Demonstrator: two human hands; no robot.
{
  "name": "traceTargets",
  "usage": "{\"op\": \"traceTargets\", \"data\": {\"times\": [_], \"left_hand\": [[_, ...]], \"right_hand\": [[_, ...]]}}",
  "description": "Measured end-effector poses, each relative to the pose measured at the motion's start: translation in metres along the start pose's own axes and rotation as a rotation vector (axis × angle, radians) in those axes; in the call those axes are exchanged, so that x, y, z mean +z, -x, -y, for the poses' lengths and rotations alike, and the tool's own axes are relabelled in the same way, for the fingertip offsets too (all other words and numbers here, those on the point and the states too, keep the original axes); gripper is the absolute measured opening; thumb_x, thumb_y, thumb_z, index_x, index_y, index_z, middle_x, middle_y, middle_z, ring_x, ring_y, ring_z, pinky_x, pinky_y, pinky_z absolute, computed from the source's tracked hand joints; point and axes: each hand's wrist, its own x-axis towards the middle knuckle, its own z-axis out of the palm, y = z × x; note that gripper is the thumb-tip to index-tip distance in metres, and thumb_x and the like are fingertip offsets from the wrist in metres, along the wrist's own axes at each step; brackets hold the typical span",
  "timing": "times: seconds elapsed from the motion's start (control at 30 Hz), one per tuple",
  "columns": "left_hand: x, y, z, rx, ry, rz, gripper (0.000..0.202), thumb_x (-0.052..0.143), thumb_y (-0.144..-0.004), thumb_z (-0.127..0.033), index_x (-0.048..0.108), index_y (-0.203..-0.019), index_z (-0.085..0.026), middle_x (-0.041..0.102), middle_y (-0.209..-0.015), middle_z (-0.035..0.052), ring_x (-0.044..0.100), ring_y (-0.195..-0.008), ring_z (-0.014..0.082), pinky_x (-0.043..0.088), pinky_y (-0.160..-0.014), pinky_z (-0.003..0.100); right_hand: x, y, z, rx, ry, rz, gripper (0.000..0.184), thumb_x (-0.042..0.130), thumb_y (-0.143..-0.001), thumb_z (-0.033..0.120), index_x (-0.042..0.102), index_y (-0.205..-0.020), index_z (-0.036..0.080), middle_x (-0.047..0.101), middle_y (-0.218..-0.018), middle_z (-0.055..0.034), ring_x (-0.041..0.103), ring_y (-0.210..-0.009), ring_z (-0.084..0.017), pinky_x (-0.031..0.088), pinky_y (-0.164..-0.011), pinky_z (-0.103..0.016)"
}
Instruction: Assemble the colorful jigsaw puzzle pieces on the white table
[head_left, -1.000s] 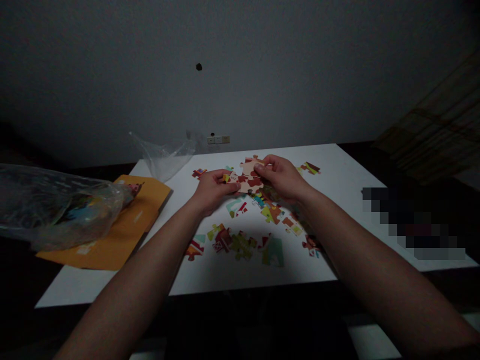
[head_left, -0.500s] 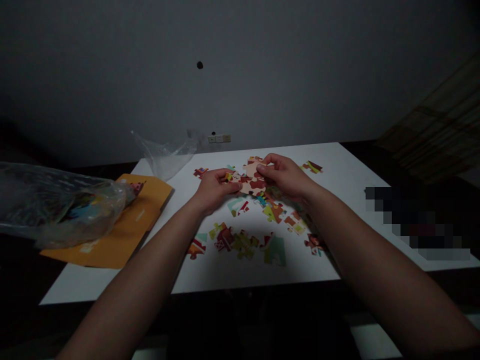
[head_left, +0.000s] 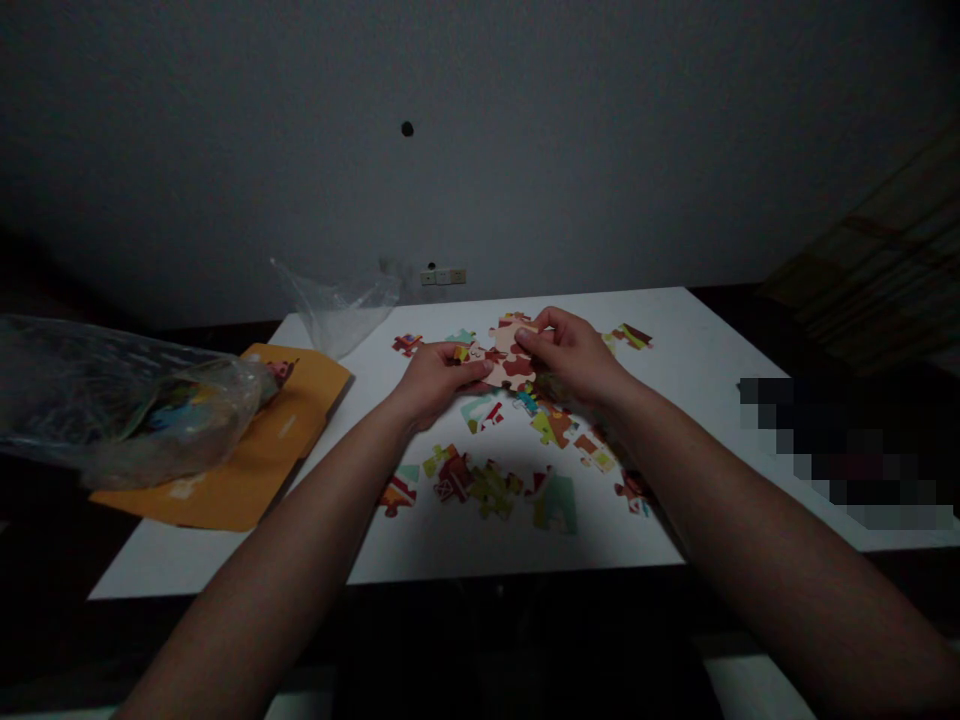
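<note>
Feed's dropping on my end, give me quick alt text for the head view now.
The left hand and right hand pinch a cluster of cream and brown cardboard jigsaw pieces over a white table. Loose colourful puzzle pieces lie scattered beneath and nearer the person. At left, a crumpled clear plastic bag partly covers an orange card folder; the room is dim.

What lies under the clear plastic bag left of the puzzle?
An orange card sheet shows beneath the plastic bag, resting on the white table. The bag covers its left part; colourful contents inside are too blurred to identify.
</note>
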Motion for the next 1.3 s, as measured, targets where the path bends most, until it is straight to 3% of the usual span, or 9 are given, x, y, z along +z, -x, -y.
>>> {"op": "traceTargets", "data": {"times": [0.27, 0.53, 0.67, 1.1, 1.3], "left_hand": [[0.006, 0.004, -0.007, -0.103, 0.032, -0.015, 0.013, 0.094, -0.081, -0.014, 0.084, -0.088, -0.011, 0.085, -0.094, 0.0108, 0.078, -0.082, 0.0148, 0.069, -0.080, 0.026], [0.009, 0.006, -0.008, -0.109, 0.061, -0.044, 0.010, 0.084, -0.087, -0.004, 0.079, -0.083, -0.011, 0.082, -0.092, 0.0089, 0.078, -0.080, 0.0142, 0.070, -0.076, 0.025], [0.008, 0.005, -0.008, -0.130, 0.081, -0.031, 0.007, 0.085, -0.090, -0.006, 0.081, -0.092, -0.012, 0.084, -0.099, 0.0106, 0.080, -0.084, 0.0161, 0.071, -0.075, 0.025], [0.006, 0.003, -0.007, -0.126, 0.059, 0.009, 0.011, 0.089, -0.094, -0.020, 0.086, -0.099, -0.011, 0.087, -0.110, 0.0153, 0.082, -0.089, 0.0160, 0.069, -0.075, 0.020], [0.007, 0.004, -0.006, -0.102, 0.022, -0.015, 0.011, 0.092, -0.091, -0.020, 0.086, -0.096, -0.013, 0.086, -0.104, 0.0116, 0.082, -0.087, 0.0160, 0.070, -0.074, 0.022]], "right_hand": [[0.004, 0.001, 0.001, 0.019, -0.020, -0.001, 0.052, 0.087, -0.089, 0.069, 0.053, -0.089, 0.029, 0.072, -0.070, 0.0012, 0.058, -0.058, -0.017, 0.037, -0.052, -0.029], [0.006, 0.001, 0.001, 0.016, -0.048, 0.037, 0.056, 0.091, -0.085, 0.069, 0.052, -0.084, 0.029, 0.072, -0.071, 0.0009, 0.056, -0.059, -0.016, 0.035, -0.054, -0.029], [0.004, 0.001, 0.001, 0.031, -0.087, 0.055, 0.056, 0.094, -0.083, 0.067, 0.052, -0.085, 0.029, 0.067, -0.067, 0.0031, 0.052, -0.056, -0.015, 0.035, -0.052, -0.029], [0.007, 0.000, 0.003, 0.079, -0.265, 0.065, 0.060, 0.102, -0.072, 0.062, 0.055, -0.085, 0.029, 0.076, -0.076, 0.0014, 0.071, -0.070, -0.019, 0.058, -0.062, -0.032], [0.011, 0.000, 0.002, 0.023, -0.202, -0.028, 0.055, 0.099, -0.076, 0.061, 0.055, -0.080, 0.028, 0.071, -0.071, 0.0029, 0.065, -0.063, -0.016, 0.052, -0.058, -0.030]]}}
